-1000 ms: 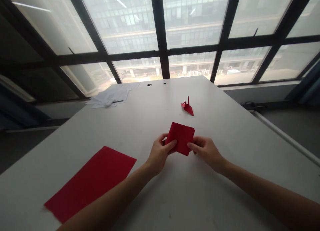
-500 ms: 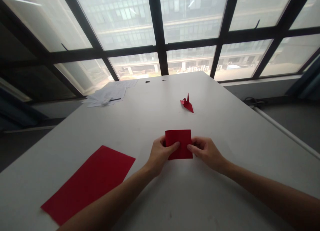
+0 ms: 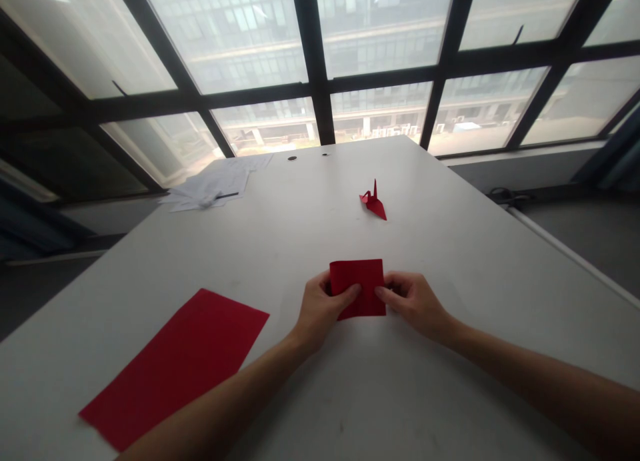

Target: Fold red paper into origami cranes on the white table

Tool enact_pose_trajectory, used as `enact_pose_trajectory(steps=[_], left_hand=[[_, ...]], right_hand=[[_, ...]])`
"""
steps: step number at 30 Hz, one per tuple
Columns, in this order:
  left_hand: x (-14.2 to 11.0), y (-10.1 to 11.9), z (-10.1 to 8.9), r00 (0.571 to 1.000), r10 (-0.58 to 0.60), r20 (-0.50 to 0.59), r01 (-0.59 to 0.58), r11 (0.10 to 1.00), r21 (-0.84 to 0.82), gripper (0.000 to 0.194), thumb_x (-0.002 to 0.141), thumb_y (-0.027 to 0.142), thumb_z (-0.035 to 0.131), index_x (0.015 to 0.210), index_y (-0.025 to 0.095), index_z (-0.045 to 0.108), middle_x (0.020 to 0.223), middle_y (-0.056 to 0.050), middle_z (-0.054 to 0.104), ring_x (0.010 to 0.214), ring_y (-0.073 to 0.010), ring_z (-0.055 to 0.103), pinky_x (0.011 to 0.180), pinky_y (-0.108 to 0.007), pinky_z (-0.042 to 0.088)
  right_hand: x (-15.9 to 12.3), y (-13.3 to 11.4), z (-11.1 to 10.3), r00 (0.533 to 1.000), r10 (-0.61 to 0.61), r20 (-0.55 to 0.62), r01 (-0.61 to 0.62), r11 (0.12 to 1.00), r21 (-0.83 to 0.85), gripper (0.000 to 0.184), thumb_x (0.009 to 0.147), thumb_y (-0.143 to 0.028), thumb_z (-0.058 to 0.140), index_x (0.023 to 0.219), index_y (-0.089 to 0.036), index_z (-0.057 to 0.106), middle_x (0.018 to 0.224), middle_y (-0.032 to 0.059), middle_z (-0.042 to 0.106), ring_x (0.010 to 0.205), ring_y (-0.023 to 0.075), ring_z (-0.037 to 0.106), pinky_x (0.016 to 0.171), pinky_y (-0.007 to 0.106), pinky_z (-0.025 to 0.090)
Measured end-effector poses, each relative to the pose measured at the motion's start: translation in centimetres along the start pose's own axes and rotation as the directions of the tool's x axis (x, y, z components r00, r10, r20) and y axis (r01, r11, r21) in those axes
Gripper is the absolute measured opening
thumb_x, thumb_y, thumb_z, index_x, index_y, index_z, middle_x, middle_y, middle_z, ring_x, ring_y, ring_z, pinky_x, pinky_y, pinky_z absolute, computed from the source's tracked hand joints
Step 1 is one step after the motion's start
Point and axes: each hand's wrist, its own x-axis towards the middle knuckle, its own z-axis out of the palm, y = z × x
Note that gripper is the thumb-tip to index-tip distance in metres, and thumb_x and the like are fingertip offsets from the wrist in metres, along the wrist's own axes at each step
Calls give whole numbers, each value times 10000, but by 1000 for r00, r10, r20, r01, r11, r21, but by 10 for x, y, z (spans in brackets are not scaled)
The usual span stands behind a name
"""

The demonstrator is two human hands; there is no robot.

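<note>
Between my two hands is a folded red paper (image 3: 363,274), roughly square, held up over the white table (image 3: 280,248). My left hand (image 3: 323,308) grips its left side, thumb lying across the front and the fingers hidden behind. At the right edge, my right hand (image 3: 413,302) pinches the paper between thumb and fingers. The fold at the left side looks rounded, not pressed flat. Beyond the hands, a red origami crane (image 3: 374,206) stands on the table. A larger red paper sheet (image 3: 180,361) lies flat at the left, partly covered by my left forearm.
White paper sheets (image 3: 215,181) are spread at the table's far left, with a dark pen (image 3: 227,195) on them. Two small dark round spots mark the far end of the table. Large framed windows (image 3: 250,41) rise behind it. Cables (image 3: 505,196) lie beyond the right edge.
The view has tilted slightly, so the background sits a little higher. Both hands keep the same hold on the folded red paper, with hardly any movement.
</note>
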Motion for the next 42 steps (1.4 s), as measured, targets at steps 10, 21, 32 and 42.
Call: enact_pose_trajectory(steps=[10,21,32,42], left_hand=[[-1,0,1,1000,3,-7,-3,1000,9,312,749,350,811,964,145,719,906,-70,748,774,-198,676,695,-292,562],[0,1,0,1000,-5,-10,5,1000,-1,317,726,352,822,945,147,722,891,-65,747,771,-211,679,693,-302,558],[0,2,1,1000,3,-8,-3,1000,16,314,735,355,817,940,141,715,892,-69,744,763,-201,674,687,-295,557],[0,4,-1,999,-27,28,27,1000,-5,350,725,391,829,947,141,726,899,-84,746,782,-217,686,684,-296,559]], right_hand=[[0,1,0,1000,-11,-2,11,1000,-3,180,869,-340,650,856,-176,724,789,38,703,687,174,606,610,275,466],[0,1,1,1000,-15,1,15,1000,-7,192,865,-362,647,839,-186,719,811,41,712,705,188,616,630,283,479],[1,0,0,1000,3,4,-3,1000,-3,197,860,-366,642,843,-184,714,790,44,695,693,184,599,623,284,465],[2,1,0,1000,8,-22,-8,1000,2,236,850,-399,660,806,-174,716,758,42,687,658,174,583,592,276,453]])
